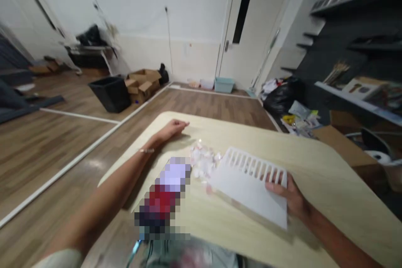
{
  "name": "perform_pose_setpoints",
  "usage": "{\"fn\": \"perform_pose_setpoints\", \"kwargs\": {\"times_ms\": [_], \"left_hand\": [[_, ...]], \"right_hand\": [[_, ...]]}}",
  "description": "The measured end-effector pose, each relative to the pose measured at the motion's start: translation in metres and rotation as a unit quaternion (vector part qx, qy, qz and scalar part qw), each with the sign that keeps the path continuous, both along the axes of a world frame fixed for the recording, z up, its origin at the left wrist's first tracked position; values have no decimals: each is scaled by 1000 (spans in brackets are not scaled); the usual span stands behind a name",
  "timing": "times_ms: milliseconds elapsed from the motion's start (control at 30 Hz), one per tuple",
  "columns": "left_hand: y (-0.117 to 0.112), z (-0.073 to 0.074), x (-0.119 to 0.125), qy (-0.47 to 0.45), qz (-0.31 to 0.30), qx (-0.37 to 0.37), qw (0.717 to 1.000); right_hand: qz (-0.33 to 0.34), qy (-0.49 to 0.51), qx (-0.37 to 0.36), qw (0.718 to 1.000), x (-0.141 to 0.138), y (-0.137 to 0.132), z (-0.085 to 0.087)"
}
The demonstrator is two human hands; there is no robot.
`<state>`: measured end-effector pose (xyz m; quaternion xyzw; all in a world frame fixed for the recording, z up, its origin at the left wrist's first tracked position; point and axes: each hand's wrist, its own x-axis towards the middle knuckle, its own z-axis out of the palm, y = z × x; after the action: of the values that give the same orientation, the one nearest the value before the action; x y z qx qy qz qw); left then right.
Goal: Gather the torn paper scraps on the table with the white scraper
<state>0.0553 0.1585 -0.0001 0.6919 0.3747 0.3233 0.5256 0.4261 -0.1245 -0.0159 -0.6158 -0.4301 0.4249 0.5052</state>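
My right hand [293, 199] grips the right end of a white slotted box [248, 190], thumb over its near face and fingers at the row of slots. The box is tilted above the pale wooden table [323, 180]. Just left of it lies a loose pile of small white and pinkish pieces [202, 160], too blurred to name. Near the table's far left edge, my left hand [174, 130] is closed, its fingers curled together. Whatever it may hold is hidden. A pixelated phone-like object [171, 184] is beside my left forearm.
On the floor beyond the table stand a black bin [111, 94], cardboard boxes [143, 83] and a light blue tub [224, 84]. At right are a black bag [284, 96], an open carton [342, 142] and dark shelves [358, 46]. My lap is at the near edge.
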Motion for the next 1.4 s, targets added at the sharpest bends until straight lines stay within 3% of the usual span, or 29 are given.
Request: {"fn": "perform_pose_setpoints", "kwargs": {"times_ms": [100,200,433,667,933,1233,1400], "left_hand": [[17,-6,-1,-13,-46,30,998],[15,-12,-5,-23,-78,31,996],[16,-8,-4,-15,-76,35,996],[13,-7,-3,-24,-71,36,997],[12,-9,-3,-25,-62,36,997],[13,-8,-4,12,-48,47,998],[12,-7,-5,40,-40,55,997]], "right_hand": [[38,-18,3,999,-2,6,8],[51,-32,-6,998,-6,4,16],[54,-66,13,996,-12,2,29],[61,-49,-2,997,-9,-1,24],[16,-51,21,998,-10,5,26],[108,-84,5,991,6,4,17],[106,-72,0,992,7,4,16]]}}
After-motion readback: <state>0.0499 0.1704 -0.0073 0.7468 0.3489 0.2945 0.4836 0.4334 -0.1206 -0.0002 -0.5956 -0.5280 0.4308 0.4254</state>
